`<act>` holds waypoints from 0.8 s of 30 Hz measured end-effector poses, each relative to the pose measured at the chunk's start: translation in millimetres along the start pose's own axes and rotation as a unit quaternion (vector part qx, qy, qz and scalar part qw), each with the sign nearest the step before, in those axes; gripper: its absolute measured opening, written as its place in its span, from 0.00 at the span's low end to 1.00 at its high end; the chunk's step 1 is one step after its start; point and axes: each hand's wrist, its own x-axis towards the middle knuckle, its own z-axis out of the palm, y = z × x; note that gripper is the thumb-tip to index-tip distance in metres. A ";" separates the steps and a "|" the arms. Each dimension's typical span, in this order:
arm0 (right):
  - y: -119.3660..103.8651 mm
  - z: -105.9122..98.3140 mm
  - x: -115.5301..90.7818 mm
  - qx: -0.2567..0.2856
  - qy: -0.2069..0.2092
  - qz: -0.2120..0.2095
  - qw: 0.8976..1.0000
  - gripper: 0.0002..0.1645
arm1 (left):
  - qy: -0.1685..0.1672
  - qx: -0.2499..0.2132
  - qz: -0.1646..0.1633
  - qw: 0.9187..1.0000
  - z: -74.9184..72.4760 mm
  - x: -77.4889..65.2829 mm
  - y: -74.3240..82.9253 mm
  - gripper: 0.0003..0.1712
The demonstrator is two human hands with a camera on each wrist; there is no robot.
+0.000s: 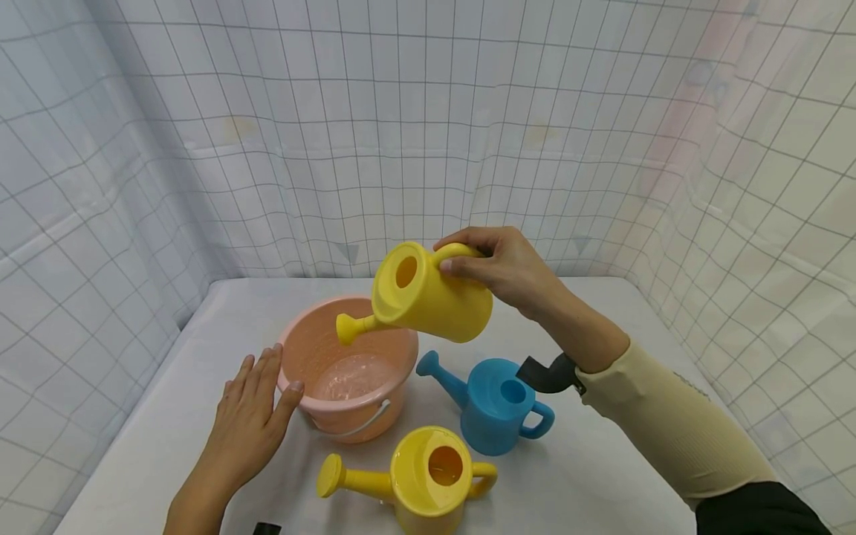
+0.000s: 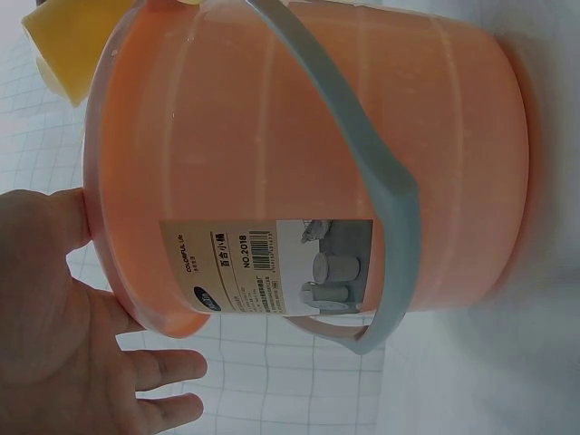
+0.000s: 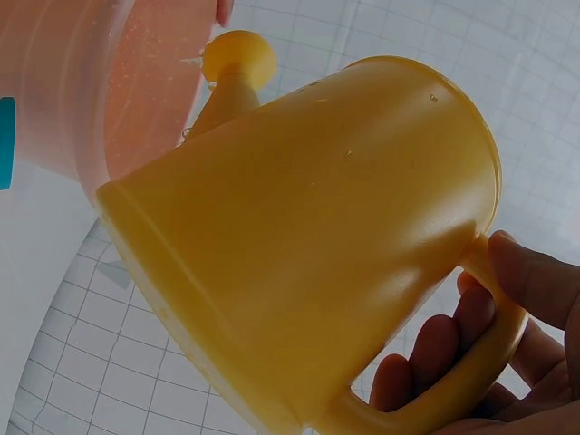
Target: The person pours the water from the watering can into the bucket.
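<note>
My right hand (image 1: 511, 271) grips the handle of a yellow watering can (image 1: 448, 301), holding it tilted above a pink bucket (image 1: 310, 345). The can's spout points down over the bucket's opening, and the right wrist view shows fingers curled round the handle (image 3: 471, 381). At the bucket's left side, my left hand (image 1: 250, 416) touches the rim with fairly straight, spread fingers. Clear water (image 1: 357, 375) lies in the bottom of the bucket. Its grey handle (image 2: 394, 208) hangs down across the labelled side in the left wrist view.
A blue watering can (image 1: 495, 412) stands right of the bucket, spout toward it. Nearer to me is a second yellow watering can (image 1: 417, 475) with liquid inside. All stand on a white-covered table (image 1: 582, 468), surrounded by white grid-patterned curtains (image 1: 428, 111).
</note>
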 end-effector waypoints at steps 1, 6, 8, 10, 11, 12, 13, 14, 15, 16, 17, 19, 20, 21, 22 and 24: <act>-0.2 -0.1 0.1 -0.001 0.000 -0.001 1.000 0.16 | 0.000 0.000 0.000 1.000 -0.1 0.3 -0.1 0.40; -1.0 -0.1 0.2 -0.003 0.001 -0.003 1.000 0.15 | -0.004 -0.001 -0.001 1.000 -0.7 0.8 0.1 0.40; -1.3 0.3 0.1 -0.002 0.001 0.000 1.000 0.15 | -0.005 -0.001 -0.002 1.000 -0.9 0.8 0.3 0.40; -1.7 0.7 -0.1 -0.001 0.002 0.004 1.000 0.15 | -0.007 -0.002 -0.004 1.000 -1.0 0.8 0.4 0.41; -1.9 0.8 -0.1 -0.002 0.002 0.005 1.000 0.15 | -0.008 -0.002 -0.004 1.000 -1.1 0.9 0.5 0.41; -2.2 1.0 -0.1 -0.003 0.002 0.007 1.000 0.15 | -0.008 -0.003 -0.004 1.000 -1.1 0.9 0.5 0.41; -2.6 1.1 -0.1 -0.003 0.002 0.007 1.000 0.15 | -0.008 -0.003 -0.004 1.000 -1.2 0.8 0.5 0.41; -2.8 1.2 -0.2 -0.004 0.003 0.008 1.000 0.15 | -0.009 -0.002 -0.006 1.000 -1.3 0.8 0.6 0.41; -3.1 1.3 -0.1 -0.004 0.003 0.009 1.000 0.15 | -0.009 -0.002 -0.006 1.000 -1.3 0.8 0.6 0.41; -3.2 1.4 -0.1 -0.004 0.003 0.010 1.000 0.15 | -0.009 -0.002 -0.006 1.000 -1.4 0.7 0.5 0.41; -3.3 1.4 -0.2 -0.004 0.003 0.012 1.000 0.15 | -0.010 -0.002 -0.006 1.000 -1.4 0.6 0.5 0.41; -3.1 1.6 -0.3 -0.004 0.002 0.016 1.000 0.15 | -0.011 -0.001 -0.007 1.000 -1.3 0.4 0.3 0.41; -2.8 1.6 -0.2 -0.004 0.002 0.017 1.000 0.15 | -0.011 -0.001 -0.008 1.000 -1.3 0.4 0.3 0.41; -2.6 1.6 -0.2 -0.004 0.002 0.018 1.000 0.15 | -0.011 0.000 -0.007 1.000 -1.1 0.2 0.1 0.41; -2.4 1.5 -0.1 -0.005 0.001 0.019 1.000 0.15 | -0.010 0.001 -0.007 1.000 -1.0 0.1 0.0 0.41; -2.1 1.2 0.1 -0.008 0.002 0.018 1.000 0.15 | -0.008 0.002 -0.006 1.000 -0.9 0.3 -0.1 0.41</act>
